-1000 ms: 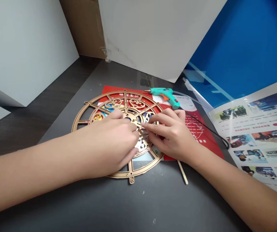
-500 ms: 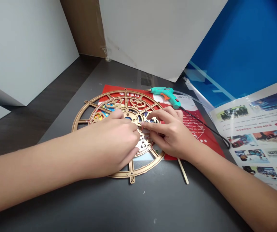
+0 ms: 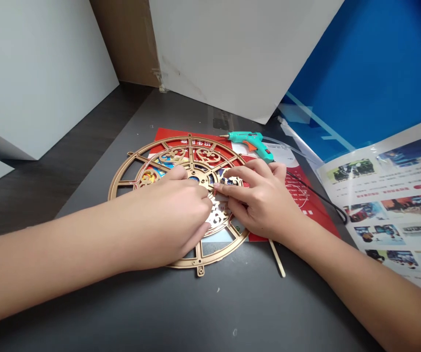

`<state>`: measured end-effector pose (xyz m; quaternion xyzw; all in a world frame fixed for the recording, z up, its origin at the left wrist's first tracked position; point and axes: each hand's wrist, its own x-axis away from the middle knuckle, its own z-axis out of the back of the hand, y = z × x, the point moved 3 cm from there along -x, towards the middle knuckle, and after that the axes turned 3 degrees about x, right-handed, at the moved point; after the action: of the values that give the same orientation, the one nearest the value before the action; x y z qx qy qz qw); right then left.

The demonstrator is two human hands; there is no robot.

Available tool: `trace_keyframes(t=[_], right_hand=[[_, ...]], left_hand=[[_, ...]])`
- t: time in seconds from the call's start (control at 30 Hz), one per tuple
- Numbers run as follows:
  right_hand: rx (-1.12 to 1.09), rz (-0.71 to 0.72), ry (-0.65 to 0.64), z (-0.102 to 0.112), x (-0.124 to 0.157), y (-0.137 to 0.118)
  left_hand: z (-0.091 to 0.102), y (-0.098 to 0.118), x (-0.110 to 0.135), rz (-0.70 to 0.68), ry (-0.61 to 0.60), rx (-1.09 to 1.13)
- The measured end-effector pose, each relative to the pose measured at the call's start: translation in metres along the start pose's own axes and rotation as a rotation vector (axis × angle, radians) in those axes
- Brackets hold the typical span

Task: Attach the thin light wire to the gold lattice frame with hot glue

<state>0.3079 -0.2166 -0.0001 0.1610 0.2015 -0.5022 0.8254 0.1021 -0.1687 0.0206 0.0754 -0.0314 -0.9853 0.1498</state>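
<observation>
A gold openwork wheel (image 3: 121, 171) with spokes, scrollwork and coloured panels lies flat on a red printed sheet (image 3: 316, 210). My left hand (image 3: 171, 210) and my right hand (image 3: 259, 200) meet over its hub, their fingertips closing on the gold filigree near the centre. The hands hide much of the wheel's lower right part, so I cannot tell whether a separate small piece lies between the fingers. A teal hot glue gun (image 3: 249, 142) rests just beyond my right hand, and a thin wooden stick (image 3: 276, 259) lies below that hand.
The glue gun's black cord (image 3: 320, 198) runs right across the red sheet. A glossy photo poster (image 3: 389, 205) lies at the right. Behind stand white boards (image 3: 232, 49), a blue board (image 3: 360, 63) and cardboard (image 3: 122, 44), beyond the dark table (image 3: 232, 303).
Both hands stay over the wheel's hub. The right fingers have shifted only slightly on the filigree, and the wheel has not visibly moved.
</observation>
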Motion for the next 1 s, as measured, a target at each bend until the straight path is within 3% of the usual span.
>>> trace_keyframes(t=[0.37, 0.7, 0.83, 1.0], right_hand=[[0.04, -0.031, -0.074, 0.0009, -0.001, 0.0013], [-0.037, -0.038, 0.001, -0.0005, 0.0, 0.0004], [-0.062, 0.017, 0.048, -0.0001, 0.0002, -0.001], [-0.097, 0.066, 0.003, -0.001, 0.0, -0.0023]], left_hand=[[0.0029, 0.0035, -0.0014, 0.001, -0.026, -0.009], [0.0027, -0.0002, -0.0012, 0.024, -0.032, 0.031], [0.0026, -0.0022, -0.0012, 0.034, -0.014, 0.047], [0.0071, -0.0024, -0.0039, 0.052, -0.07, 0.048]])
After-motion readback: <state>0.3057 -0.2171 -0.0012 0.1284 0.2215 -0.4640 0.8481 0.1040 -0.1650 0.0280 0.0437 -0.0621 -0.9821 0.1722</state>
